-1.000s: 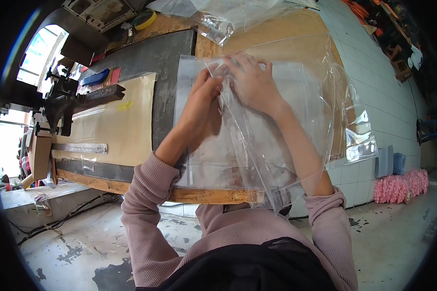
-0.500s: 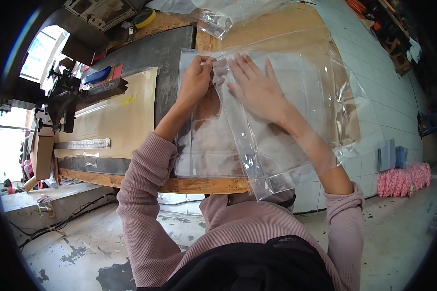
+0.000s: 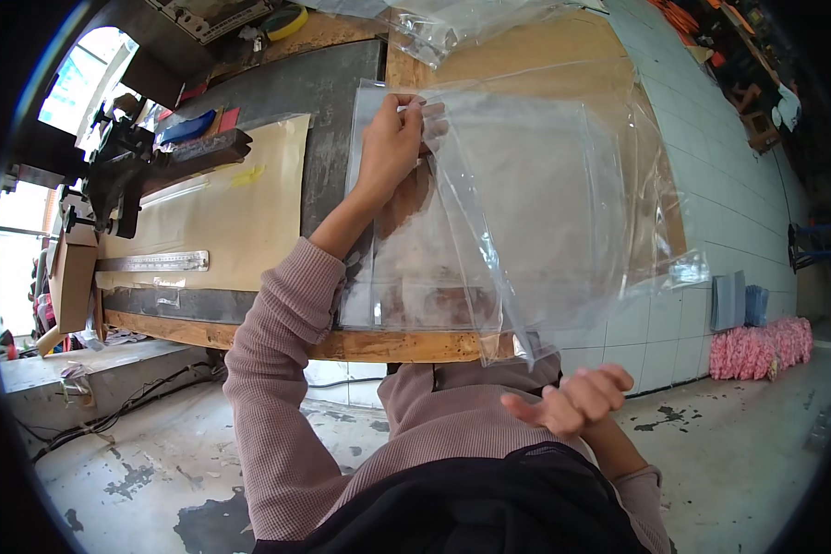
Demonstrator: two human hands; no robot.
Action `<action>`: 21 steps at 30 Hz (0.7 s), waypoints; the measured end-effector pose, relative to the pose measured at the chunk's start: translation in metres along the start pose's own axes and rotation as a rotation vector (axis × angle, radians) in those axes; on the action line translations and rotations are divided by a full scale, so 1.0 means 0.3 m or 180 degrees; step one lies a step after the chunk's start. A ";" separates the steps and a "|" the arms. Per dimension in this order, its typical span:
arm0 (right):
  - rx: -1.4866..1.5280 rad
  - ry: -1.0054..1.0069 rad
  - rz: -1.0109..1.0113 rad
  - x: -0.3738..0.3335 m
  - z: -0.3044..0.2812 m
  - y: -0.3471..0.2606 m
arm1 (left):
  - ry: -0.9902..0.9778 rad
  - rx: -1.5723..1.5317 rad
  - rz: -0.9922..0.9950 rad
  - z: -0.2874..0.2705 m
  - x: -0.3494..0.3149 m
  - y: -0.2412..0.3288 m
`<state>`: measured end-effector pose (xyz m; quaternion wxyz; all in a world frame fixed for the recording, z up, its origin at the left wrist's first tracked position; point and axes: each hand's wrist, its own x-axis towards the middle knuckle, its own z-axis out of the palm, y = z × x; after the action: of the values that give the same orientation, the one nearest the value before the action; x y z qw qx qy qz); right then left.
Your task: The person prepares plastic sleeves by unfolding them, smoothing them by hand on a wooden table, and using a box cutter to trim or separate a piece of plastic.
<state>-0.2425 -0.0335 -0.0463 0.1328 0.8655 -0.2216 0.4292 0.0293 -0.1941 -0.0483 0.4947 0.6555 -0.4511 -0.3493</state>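
Observation:
Clear plastic sheeting (image 3: 535, 185) lies in layers over the near part of the workbench, a folded strip slanting down its middle and a corner hanging past the front edge. At the sheeting's far left, my left hand (image 3: 395, 148) pinches its edge between thumb and fingers. Some fingers show through the transparent film. My right hand (image 3: 577, 402) is off the bench, in front of my body and just below the overhanging corner. Its thumb sticks out, the fingers are loosely bent, and it holds nothing.
To the left, a dark machine arm (image 3: 194, 159) reaches over a tan sheet (image 3: 249, 208) with a clear ruler (image 3: 157, 262) on it. More clear plastic (image 3: 443, 32) and a yellow tape roll (image 3: 286, 22) sit at the back. A pink bundle (image 3: 762, 349) stands on the floor at right.
My right hand has lifted off the sheeting and drawn back toward my body. The film's right side has settled lower and closer in. My left hand still pinches the far left edge.

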 end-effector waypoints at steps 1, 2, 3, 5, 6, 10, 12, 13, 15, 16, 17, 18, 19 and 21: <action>-0.0195 0.0511 -0.0001 0.019 0.022 -0.014 | 0.0007 0.0011 0.0000 -0.002 0.002 -0.003; -0.0065 0.0211 0.0689 0.059 0.039 -0.024 | 0.0014 -0.0214 -0.0091 -0.003 0.003 -0.007; 0.0052 -0.0085 0.1372 0.089 0.054 -0.031 | 0.0013 -0.0445 -0.0165 -0.005 0.007 0.000; 0.0444 -0.0158 0.1638 0.101 0.093 -0.043 | -0.0047 -0.0394 -0.0254 -0.019 0.013 0.022; 0.0859 -0.0235 0.1921 0.095 0.105 -0.039 | -0.0109 -0.0319 -0.0362 -0.018 0.019 0.034; 0.0722 -0.1145 0.1716 0.078 0.097 -0.050 | -0.0324 0.0230 -0.0273 -0.048 0.055 0.035; 0.0588 -0.1361 0.1553 0.073 0.103 -0.058 | -0.0517 0.0536 0.0329 -0.065 0.081 -0.009; 0.0477 -0.1579 0.1380 0.070 0.107 -0.064 | -0.0515 0.0533 0.0326 -0.069 0.097 -0.039; 0.0367 -0.1680 0.1266 0.066 0.110 -0.070 | -0.0503 0.0462 0.0937 -0.070 0.121 -0.074; 0.0257 -0.1777 0.1152 0.065 0.110 -0.073 | -0.0507 0.0461 0.0935 -0.068 0.125 -0.078; 0.0257 -0.1778 0.1155 0.065 0.108 -0.074 | -0.0541 0.0440 0.0858 -0.063 0.128 -0.081; 0.0242 -0.1866 0.1157 0.068 0.105 -0.074 | -0.0570 0.0427 0.0783 -0.062 0.129 -0.077; 0.0228 -0.1954 0.1158 0.069 0.102 -0.075 | -0.0566 0.0435 0.0784 -0.061 0.134 -0.088; 0.0278 -0.1970 0.1125 0.064 0.097 -0.064 | -0.0471 0.0282 0.0984 -0.052 0.136 -0.106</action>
<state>-0.2028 -0.0342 -0.0489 -0.0540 0.9076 -0.3791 0.1722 0.0655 -0.2239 -0.0751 0.4786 0.5720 -0.5967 -0.2961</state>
